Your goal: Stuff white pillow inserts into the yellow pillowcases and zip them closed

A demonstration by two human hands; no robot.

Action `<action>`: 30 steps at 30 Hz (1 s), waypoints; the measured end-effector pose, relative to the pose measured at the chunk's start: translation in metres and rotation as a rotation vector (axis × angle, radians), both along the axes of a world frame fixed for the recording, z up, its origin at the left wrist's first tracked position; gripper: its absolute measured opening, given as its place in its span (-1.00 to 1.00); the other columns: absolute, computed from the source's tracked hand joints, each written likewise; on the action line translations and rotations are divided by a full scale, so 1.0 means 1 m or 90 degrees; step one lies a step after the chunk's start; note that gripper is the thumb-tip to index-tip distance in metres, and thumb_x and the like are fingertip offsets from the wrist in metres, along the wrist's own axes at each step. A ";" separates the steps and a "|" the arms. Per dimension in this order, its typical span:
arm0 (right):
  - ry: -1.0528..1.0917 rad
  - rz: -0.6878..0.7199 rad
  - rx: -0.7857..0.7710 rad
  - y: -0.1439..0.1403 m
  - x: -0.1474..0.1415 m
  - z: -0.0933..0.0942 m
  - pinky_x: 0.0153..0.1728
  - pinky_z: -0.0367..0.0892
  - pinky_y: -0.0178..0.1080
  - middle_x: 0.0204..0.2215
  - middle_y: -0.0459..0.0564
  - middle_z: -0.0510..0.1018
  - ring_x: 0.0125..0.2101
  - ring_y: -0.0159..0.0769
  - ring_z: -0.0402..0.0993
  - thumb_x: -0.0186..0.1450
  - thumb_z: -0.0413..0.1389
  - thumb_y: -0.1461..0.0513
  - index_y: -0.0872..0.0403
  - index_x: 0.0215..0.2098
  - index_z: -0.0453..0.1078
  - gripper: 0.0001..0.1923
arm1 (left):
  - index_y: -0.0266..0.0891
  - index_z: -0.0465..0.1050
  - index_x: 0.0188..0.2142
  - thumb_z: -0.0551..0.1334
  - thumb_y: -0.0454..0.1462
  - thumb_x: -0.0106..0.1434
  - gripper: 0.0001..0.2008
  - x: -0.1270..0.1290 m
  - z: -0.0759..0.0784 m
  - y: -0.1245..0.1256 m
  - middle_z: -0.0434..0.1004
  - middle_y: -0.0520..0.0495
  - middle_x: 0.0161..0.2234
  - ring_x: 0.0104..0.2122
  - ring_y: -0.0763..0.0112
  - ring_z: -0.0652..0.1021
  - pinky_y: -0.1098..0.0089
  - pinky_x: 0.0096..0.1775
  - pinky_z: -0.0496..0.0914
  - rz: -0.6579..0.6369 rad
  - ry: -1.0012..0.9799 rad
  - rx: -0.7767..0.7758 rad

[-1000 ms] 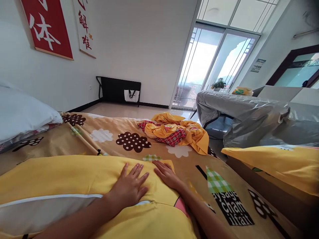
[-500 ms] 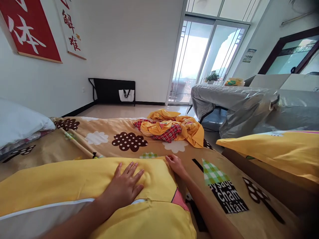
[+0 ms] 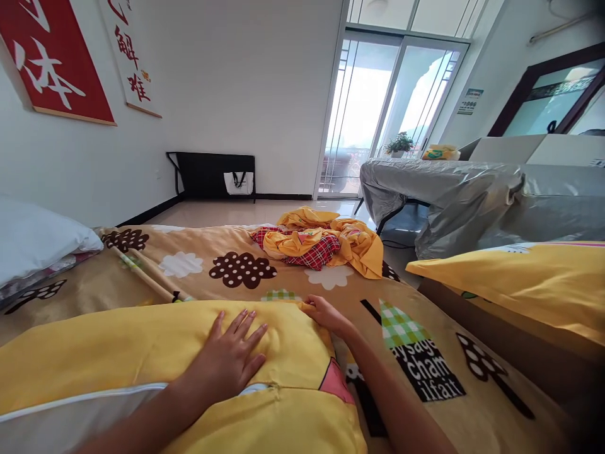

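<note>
We note the left hand (image 3: 225, 360) lying flat with its fingers spread, palm down on the top of a yellow pillow (image 3: 142, 353) that fills the near left of the view. The right hand (image 3: 325, 313) sits at the pillow's far right corner, fingers curled and pinching the edge of the yellow cover there. A white zipper strip (image 3: 85, 401) runs along the pillow's near side, and white filling shows below it. The pillow rests on a tan bedspread (image 3: 293, 287) printed with brown dotted clouds, white clouds, green checks and black lettering. Farther away on the bedspread, near its far edge, lies a crumpled heap of yellow and red-checked cloth (image 3: 326, 243), well apart from both hands. At the left edge we see a white pillow (image 3: 33, 243) on the bed. At the right, a second yellow pillow (image 3: 524, 280) lies on a separate low surface beside the bed. Beyond it stands furniture under a grey cover (image 3: 454, 195). Glass sliding doors (image 3: 378, 113) close the far wall, and a red banner (image 3: 51, 60) hangs on the left wall.
</note>
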State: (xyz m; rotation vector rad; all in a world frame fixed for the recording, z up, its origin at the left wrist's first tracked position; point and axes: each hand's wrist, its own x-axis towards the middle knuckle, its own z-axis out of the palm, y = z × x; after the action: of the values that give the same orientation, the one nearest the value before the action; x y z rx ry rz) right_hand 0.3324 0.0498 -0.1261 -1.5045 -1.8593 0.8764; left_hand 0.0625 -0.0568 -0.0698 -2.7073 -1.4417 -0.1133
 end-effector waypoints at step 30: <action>-0.570 0.303 0.315 -0.152 -0.100 0.077 -0.60 0.06 -0.25 -0.44 0.02 0.47 -0.50 -0.21 0.43 0.23 0.06 0.37 0.06 -0.48 0.38 -0.84 | -0.20 0.28 -0.53 0.00 -0.49 0.21 -0.73 0.018 0.047 -0.073 0.34 0.00 -0.58 -0.56 0.38 0.34 0.32 -0.45 0.21 -0.320 -0.079 0.315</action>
State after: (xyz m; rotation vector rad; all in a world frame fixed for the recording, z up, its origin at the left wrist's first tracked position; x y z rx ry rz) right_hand 0.2327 -0.1020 -0.0487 -1.2211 -2.8676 -0.1844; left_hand 0.0803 -0.1301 -0.0224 -2.5856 -0.6016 -0.5869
